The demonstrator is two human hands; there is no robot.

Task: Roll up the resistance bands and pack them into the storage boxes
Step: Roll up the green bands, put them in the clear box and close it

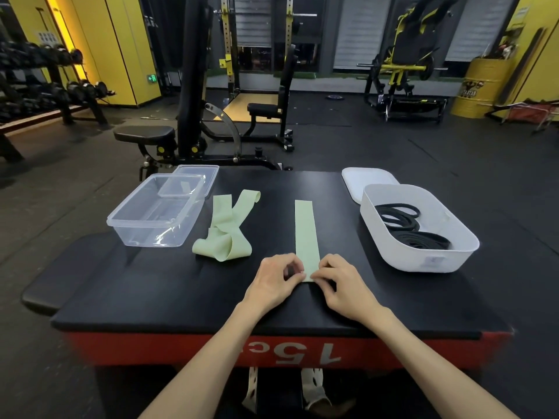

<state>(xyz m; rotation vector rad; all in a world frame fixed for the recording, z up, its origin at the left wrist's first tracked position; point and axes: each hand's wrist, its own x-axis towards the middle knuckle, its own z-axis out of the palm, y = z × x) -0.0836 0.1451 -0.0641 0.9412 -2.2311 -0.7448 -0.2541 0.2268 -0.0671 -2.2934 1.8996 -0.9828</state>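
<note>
A pale green flat band (305, 231) lies straight on the black platform top (151, 285), running away from me. My left hand (273, 281) and my right hand (343, 282) pinch its near end from either side, fingers curled over the edge. A second green band (225, 234) lies crumpled to the left. A clear plastic box (151, 217) stands at the left with nothing in it. A white bin (423, 255) at the right holds coiled black bands (405, 225).
A clear lid (208, 173) lies behind the clear box and a white lid (363, 176) behind the white bin. The platform has a red front marked 15. Gym benches, racks and a dumbbell rack stand on the floor beyond.
</note>
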